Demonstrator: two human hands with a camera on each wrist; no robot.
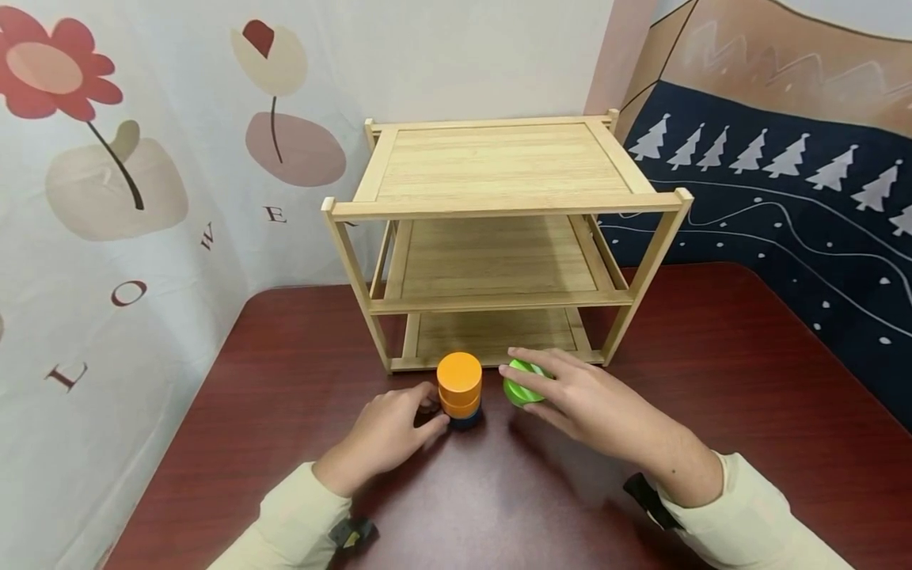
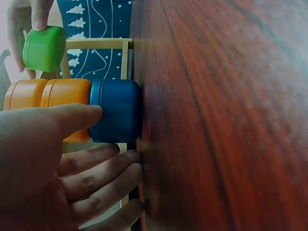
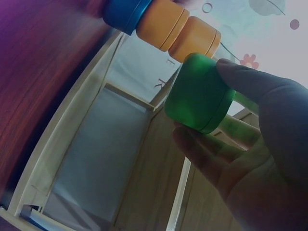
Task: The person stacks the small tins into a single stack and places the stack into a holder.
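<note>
A stack of small, round-edged lidded jars stands upright on the table: a blue jar [image 2: 118, 110] at the bottom and two orange jars [image 1: 459, 376] above it. My left hand [image 1: 388, 431] is at the stack's left side, thumb against the blue jar and fingers curving round its far side. To the right of the stack, my right hand [image 1: 577, 396] holds a green jar [image 3: 199, 94] raised above the table, pinched between thumb and fingers. In the left wrist view the green jar is level with the upper orange jar and beyond it.
Just behind the jars stands a three-tier light wooden shelf [image 1: 499, 204], its bottom tier low over the dark red table [image 1: 285, 356]. Patterned cloth [image 1: 769, 182] hangs behind and to the right. A black strap [image 1: 651, 500] sits at the right sleeve.
</note>
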